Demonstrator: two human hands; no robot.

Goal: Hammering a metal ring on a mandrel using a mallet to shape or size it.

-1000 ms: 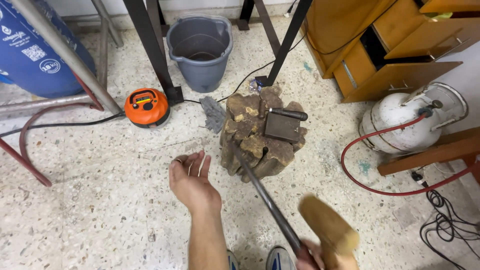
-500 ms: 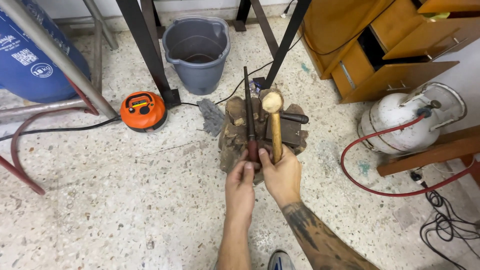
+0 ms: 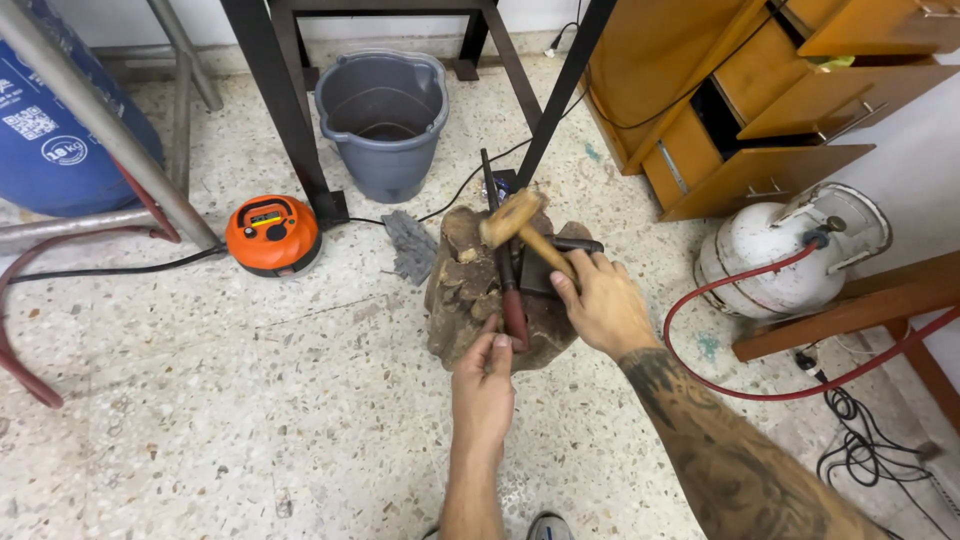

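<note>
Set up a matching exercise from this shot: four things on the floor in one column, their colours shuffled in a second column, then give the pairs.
Things:
1. bucket
2. round device
3. gas cylinder
4. hose

Colours:
A. white
B. red
C. grey
D. orange

Pairs: 1-C, 2-D, 3-A, 4-B

Rod [image 3: 497,240] on stump [image 3: 470,290], bucket [image 3: 383,120] behind, gas cylinder [image 3: 770,255] right, round device [image 3: 272,234] left

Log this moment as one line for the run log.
left hand: grips rod | right hand: holds mallet | rod lies on stump | bucket behind
</note>
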